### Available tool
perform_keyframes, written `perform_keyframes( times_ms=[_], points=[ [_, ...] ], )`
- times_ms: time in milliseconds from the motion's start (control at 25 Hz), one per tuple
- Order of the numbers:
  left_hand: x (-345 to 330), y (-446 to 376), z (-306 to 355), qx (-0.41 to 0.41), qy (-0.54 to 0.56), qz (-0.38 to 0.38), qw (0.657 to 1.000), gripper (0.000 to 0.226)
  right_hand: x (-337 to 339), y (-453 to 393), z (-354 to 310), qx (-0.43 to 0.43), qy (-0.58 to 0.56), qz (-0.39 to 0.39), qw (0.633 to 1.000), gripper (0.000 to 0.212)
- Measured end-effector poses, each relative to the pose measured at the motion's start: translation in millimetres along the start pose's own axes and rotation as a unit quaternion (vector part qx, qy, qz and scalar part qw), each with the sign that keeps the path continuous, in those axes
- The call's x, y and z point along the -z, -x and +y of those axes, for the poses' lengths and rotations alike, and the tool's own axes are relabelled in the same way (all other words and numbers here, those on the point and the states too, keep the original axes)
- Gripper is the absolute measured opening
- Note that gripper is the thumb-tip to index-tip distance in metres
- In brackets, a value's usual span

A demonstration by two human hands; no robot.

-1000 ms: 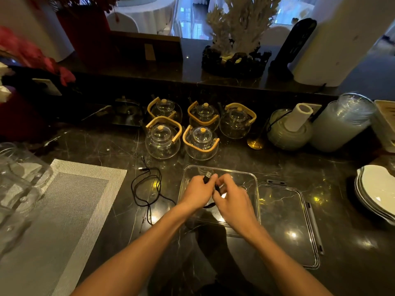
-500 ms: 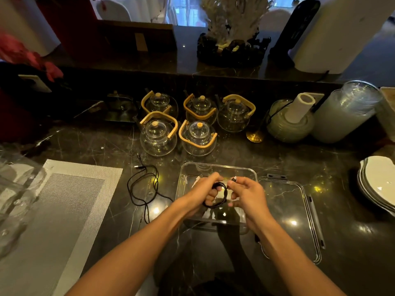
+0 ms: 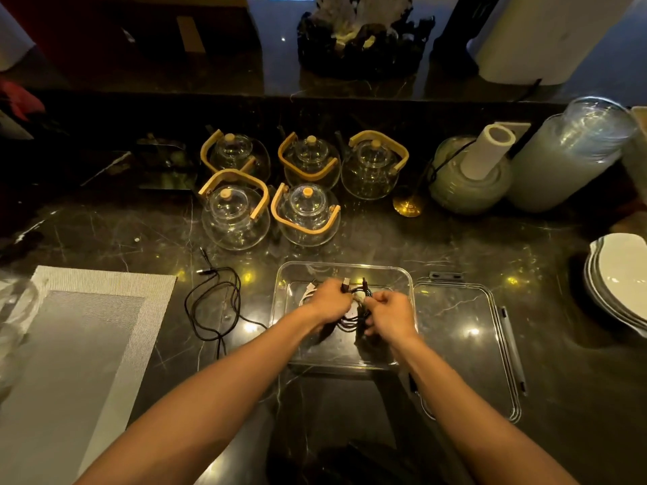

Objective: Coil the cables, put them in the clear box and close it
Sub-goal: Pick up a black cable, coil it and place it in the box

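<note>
Dark marble forms the counter (image 3: 455, 246), crowded at the back with glass teapots (image 3: 235, 218). Both hands work over the clear box (image 3: 345, 271): the left hand (image 3: 329, 302) and the right hand (image 3: 390, 315) each have their fingers curled round a coiled black cable (image 3: 352, 322), held low inside the box next to a white cable (image 3: 310, 292) that already lies there. A second black cable (image 3: 213, 306) sprawls loose on the counter to the left of the box, and the lid (image 3: 465, 341) lies flat just to its right. To do this well, I judge the loops should be pressed flat before letting go, or they will spring open. No label or writing is readable anywhere.
</note>
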State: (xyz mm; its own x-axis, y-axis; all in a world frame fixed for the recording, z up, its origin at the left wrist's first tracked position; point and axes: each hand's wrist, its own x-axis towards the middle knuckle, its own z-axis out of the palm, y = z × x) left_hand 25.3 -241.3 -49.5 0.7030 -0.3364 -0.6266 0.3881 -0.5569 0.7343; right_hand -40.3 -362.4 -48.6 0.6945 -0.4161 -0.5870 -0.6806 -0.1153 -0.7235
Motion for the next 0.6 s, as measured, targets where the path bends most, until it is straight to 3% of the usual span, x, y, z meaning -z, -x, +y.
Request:
perform_keyframes(
  times_ms=[280, 440, 600],
  points=[
    [-8, -5, -3, -0.056, -0.180, 0.112, 0.976, 0.013, -14, -19, 6, -0.060, -0.034, 0.055, 0.996, 0.001],
    [-20, 2, -6, -0.113, -0.287, 0.152, 0.939, 0.011, -16, -18, 12, -0.069, -0.053, 0.057, 0.995, 0.014],
    [-24, 8, -9, -0.144, -0.350, 0.171, 0.910, 0.023, -22, -18, 20, -0.027, 0.029, 0.092, 0.995, 0.014]
  ],
)
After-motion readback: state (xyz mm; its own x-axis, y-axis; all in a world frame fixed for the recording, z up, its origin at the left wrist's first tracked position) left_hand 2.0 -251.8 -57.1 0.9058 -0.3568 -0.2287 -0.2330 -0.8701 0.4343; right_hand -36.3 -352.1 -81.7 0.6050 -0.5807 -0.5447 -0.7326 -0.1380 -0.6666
